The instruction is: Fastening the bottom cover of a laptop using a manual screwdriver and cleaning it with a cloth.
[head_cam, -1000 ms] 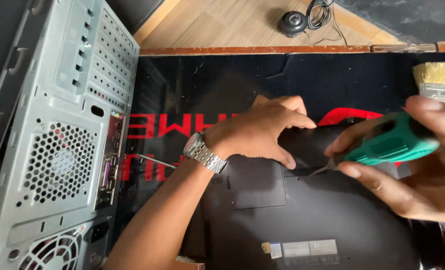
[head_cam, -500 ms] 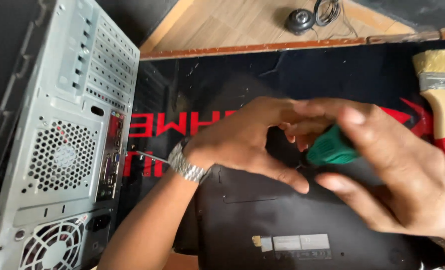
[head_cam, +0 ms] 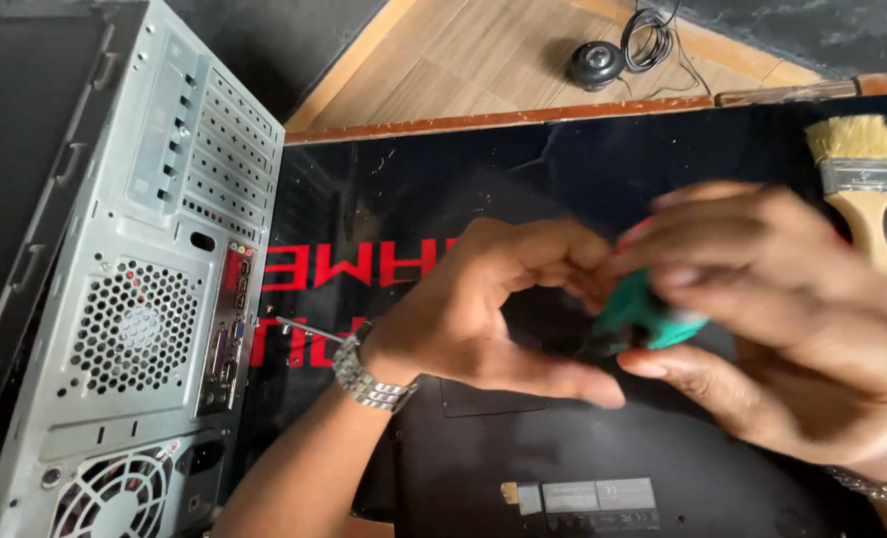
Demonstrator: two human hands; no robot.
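Note:
A black laptop [head_cam: 583, 468] lies upside down on a black mat with red lettering. My left hand [head_cam: 493, 304], with a metal watch on its wrist, rests on the laptop's underside, fingers curled toward the tool. My right hand [head_cam: 762, 319] is blurred with motion and grips the green handle of a screwdriver [head_cam: 648, 314], which points down at the laptop. The tip is hidden behind my fingers.
A grey desktop computer case [head_cam: 135, 299] stands at the left with its rear ports facing me. A paintbrush [head_cam: 857, 179] with a wooden handle lies at the right on the mat [head_cam: 414, 199]. A small round black device with a coiled cable [head_cam: 603, 60] sits on the wooden floor beyond.
My right hand has shifted over the screwdriver handle and turned it while moving left toward my left hand. The view has tilted slightly. My left hand stays on the laptop.

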